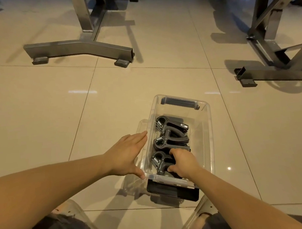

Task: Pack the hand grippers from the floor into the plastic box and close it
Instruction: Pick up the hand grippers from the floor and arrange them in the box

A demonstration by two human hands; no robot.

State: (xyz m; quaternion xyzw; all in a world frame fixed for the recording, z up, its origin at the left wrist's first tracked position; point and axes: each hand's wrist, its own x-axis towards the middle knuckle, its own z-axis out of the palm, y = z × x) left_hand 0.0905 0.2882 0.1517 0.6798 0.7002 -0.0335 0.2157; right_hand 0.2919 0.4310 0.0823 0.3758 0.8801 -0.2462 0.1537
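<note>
On a glossy tiled floor [40, 122] between metal frame legs [81, 46], three hand grippers [164, 142] lie in a row inside the clear plastic box [209, 128]. The right hand [183, 163] curls its fingers round the nearest hand gripper [159, 163]. They look stiff, springy and fairly heavy, best taken by the grippy handles rather than the coil. The left hand [126, 153], fingers straight and together, presses flat against the light box's left wall.

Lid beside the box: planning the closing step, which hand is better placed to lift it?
Left, probably. The left hand lies open over the clear lid beside the box; the right hand is inside, holding the nearest gripper.
</note>
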